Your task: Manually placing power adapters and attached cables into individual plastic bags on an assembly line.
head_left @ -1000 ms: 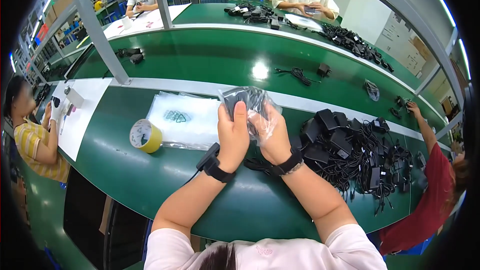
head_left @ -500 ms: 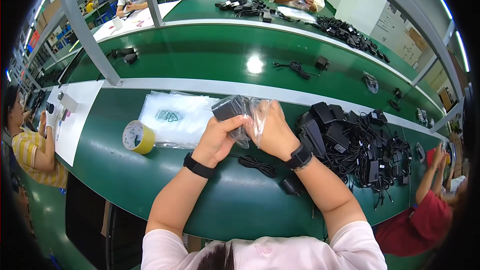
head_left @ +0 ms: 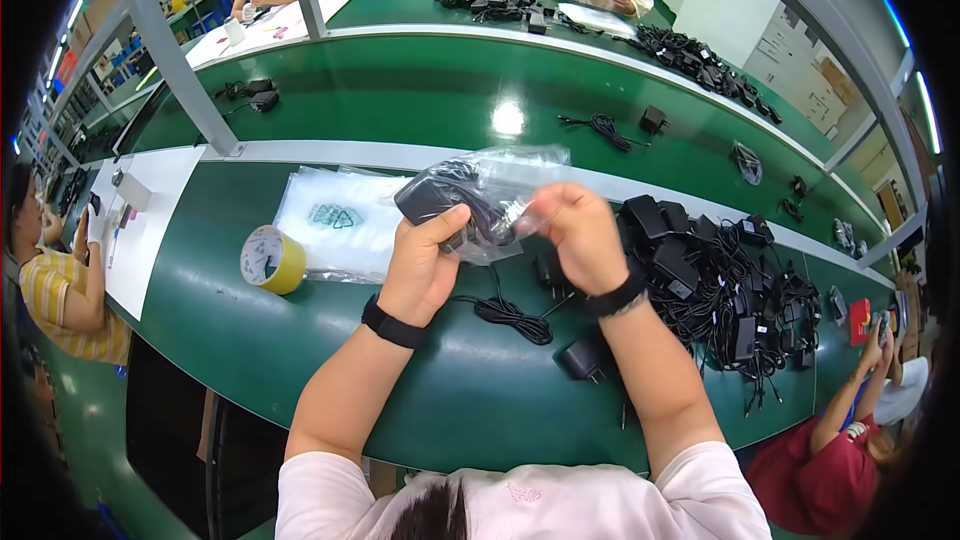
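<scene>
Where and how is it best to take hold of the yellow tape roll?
I would pinch the yellow tape roll by its ring wall, thumb outside and fingers inside, coming from the person's left. Its hollow middle is exposed, and the flat clear bags lie close on its right.

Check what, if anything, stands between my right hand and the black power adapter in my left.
Only the clear plastic bag around the black power adapter; nothing else visible stands between it and the right hand.
</scene>
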The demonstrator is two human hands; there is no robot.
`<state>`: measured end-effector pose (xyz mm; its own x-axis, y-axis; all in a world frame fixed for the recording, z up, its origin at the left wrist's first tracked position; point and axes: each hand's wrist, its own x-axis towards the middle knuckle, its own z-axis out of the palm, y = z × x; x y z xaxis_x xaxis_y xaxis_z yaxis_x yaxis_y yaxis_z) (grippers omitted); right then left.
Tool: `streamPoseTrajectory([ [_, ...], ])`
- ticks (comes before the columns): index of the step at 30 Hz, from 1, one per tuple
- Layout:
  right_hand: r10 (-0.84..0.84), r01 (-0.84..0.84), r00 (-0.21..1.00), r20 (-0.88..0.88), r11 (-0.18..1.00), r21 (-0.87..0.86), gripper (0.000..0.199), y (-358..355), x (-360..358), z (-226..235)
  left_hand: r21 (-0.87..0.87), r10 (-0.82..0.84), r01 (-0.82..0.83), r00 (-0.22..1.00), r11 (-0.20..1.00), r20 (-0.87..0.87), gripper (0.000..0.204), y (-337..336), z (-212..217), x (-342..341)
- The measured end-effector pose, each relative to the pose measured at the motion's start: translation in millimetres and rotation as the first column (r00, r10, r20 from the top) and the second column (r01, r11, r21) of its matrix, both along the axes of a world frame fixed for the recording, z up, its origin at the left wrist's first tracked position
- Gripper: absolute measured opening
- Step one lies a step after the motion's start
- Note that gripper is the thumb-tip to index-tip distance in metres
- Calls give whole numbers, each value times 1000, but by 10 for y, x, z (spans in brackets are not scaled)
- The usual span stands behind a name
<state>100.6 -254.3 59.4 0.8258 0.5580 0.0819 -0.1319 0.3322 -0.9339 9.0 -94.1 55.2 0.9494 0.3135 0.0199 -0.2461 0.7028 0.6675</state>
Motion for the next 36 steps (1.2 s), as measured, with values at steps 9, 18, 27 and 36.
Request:
streamPoseTrajectory([
  [9,-219,219,975,-24,957,190,49,-51,-36,179,-30,109,-107,991,994,78,30,72,-25,-30],
  [18,41,-21,991,-124,988,154,25,229,-228,-125,101,6,-11,999,995,52,53,-155,-174,3],
  [27,-100,225,856,507,956,-190,15,117,-311,-190,546,-74,112,993,830,-92,26,-6,-55,-6],
  [36,230,-222,830,-509,972,77,25,12,-176,71,630,172,-142,985,763,14,14,-155,-154,-64],
])
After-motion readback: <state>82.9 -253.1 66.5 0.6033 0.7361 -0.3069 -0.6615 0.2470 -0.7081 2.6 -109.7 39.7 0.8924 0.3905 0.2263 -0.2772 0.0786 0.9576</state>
